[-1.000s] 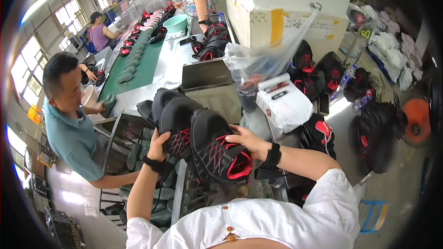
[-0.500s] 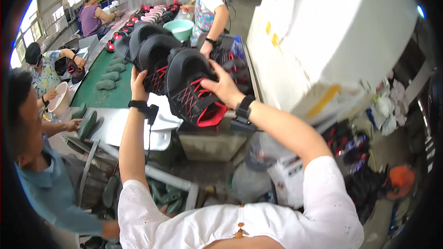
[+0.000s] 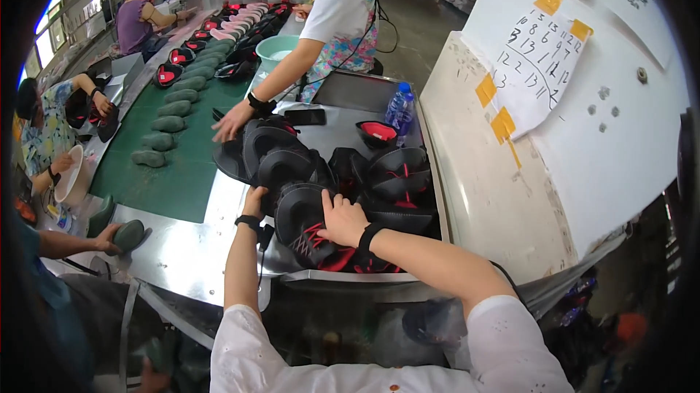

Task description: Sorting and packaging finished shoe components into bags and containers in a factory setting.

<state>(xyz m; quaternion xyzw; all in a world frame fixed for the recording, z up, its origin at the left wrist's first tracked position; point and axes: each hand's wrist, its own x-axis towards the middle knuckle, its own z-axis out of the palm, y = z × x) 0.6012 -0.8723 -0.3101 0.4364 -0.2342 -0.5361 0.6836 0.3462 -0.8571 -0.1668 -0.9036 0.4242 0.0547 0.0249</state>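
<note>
Between my hands is a row of nested black shoe uppers [image 3: 295, 207] with red laces and red lining, resting low over the metal-topped table. My left hand [image 3: 254, 203] grips the stack's left side, its fingers partly hidden beneath the uppers. On the nearest upper lies my right hand [image 3: 344, 222], thumb by the red laces and fingers over the collar. Beyond, a co-worker's hand [image 3: 232, 122] reaches to the stack's far end. More black uppers [image 3: 394, 178] are heaped just right of my hands.
Green shoe lasts [image 3: 173, 109] line a green belt [image 3: 124, 167] at the left. A black phone [image 3: 305, 117], blue bottles [image 3: 399, 112] and a mint basin [image 3: 275, 50] are farther off. A white panel [image 3: 503, 167] stands at the right. Another person's hand [image 3: 109, 238] holds a last.
The stack of uppers has gone down and away from me to the metal table, my hands still on it. The co-worker's arm has stretched left across to the far end. The view has shifted.
</note>
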